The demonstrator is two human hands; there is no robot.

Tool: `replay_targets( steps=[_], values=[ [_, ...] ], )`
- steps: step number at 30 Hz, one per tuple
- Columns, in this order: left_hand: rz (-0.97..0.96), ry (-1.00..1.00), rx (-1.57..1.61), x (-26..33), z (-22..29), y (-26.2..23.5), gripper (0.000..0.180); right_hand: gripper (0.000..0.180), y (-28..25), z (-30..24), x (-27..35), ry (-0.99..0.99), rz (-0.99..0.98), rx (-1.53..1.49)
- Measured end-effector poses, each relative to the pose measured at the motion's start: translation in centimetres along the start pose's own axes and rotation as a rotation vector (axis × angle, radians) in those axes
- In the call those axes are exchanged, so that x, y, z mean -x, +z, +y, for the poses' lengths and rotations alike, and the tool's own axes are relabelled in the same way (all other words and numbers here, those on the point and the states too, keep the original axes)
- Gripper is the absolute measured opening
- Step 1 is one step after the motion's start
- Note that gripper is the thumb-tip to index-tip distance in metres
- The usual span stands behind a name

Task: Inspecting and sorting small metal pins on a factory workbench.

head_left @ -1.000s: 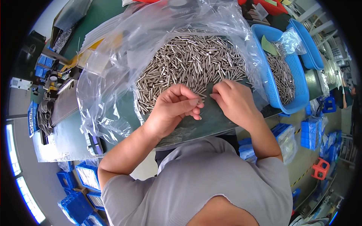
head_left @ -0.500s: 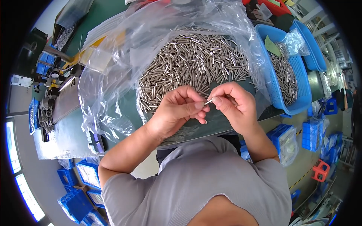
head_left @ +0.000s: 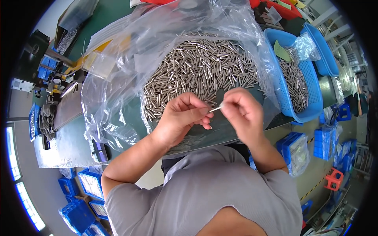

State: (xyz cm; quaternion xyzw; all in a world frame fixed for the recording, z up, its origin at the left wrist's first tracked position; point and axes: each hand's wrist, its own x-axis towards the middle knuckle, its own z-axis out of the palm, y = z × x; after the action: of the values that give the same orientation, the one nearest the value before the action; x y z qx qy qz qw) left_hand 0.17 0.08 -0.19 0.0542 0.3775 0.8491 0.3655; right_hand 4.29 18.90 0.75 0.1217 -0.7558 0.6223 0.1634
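A slim metal pin (head_left: 214, 109) is pinched by its left end between the thumb and forefinger of my left hand (head_left: 182, 116). My right hand (head_left: 245, 114) is closed, its thumb and forefinger meeting at the pin's other end; these fingertips are slightly blurred. Both hands hover over the near edge of a wide heap of similar metal pins (head_left: 197, 70). The heap lies on a clear plastic bag (head_left: 114, 106), spread over the green tabletop (head_left: 75, 135).
To the right, a blue plastic basket (head_left: 315, 104) holds more pins, a green slip and a clear bag. Another blue basket (head_left: 325, 59) stands beyond it. Metal fixtures (head_left: 59, 80) occupy the table's left side. Blue crates (head_left: 293, 147) and a red stool (head_left: 334, 179) are on the floor.
My right hand has shifted slightly toward the pin's far end, so more of the pin shows between my hands. My left hand keeps its pinch.
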Motion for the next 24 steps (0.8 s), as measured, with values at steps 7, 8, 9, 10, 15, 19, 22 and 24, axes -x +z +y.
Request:
replay_targets(
  steps=[7,8,9,10,15,19,22,24],
  values=[
    [0.092,0.079,-0.054,-0.1,0.5,0.2,0.003,0.014,-3.9,0.5,-2.6,0.538,-0.062,-0.884],
    [0.093,0.079,-0.054,-0.1,0.5,0.1,0.003,0.013,-4.3,0.5,-2.7,0.628,-0.231,-0.775],
    [0.094,0.08,-0.041,-0.1,0.5,0.0,0.002,0.012,-3.8,0.5,-2.3,0.463,-0.291,-0.312],
    [0.095,0.082,-0.028,-0.1,0.5,-0.1,0.002,0.011,-2.7,0.0,-2.2,0.284,-0.337,0.146],
    [0.087,0.085,-0.015,-0.5,0.8,0.0,0.003,0.018,-1.2,0.8,-1.4,-0.009,-0.381,0.645],
    [0.083,0.091,-0.015,-0.3,0.8,-0.2,0.004,0.015,-1.0,1.2,-0.6,-0.048,-0.335,0.673],
    [0.063,0.061,-0.023,-0.3,0.7,-0.3,0.003,0.011,-1.6,1.2,-0.4,-0.019,-0.245,0.552],
    [0.036,0.031,-0.043,-0.1,0.6,-0.4,0.003,0.006,-1.9,0.4,-0.6,0.093,-0.179,0.264]
  ],
)
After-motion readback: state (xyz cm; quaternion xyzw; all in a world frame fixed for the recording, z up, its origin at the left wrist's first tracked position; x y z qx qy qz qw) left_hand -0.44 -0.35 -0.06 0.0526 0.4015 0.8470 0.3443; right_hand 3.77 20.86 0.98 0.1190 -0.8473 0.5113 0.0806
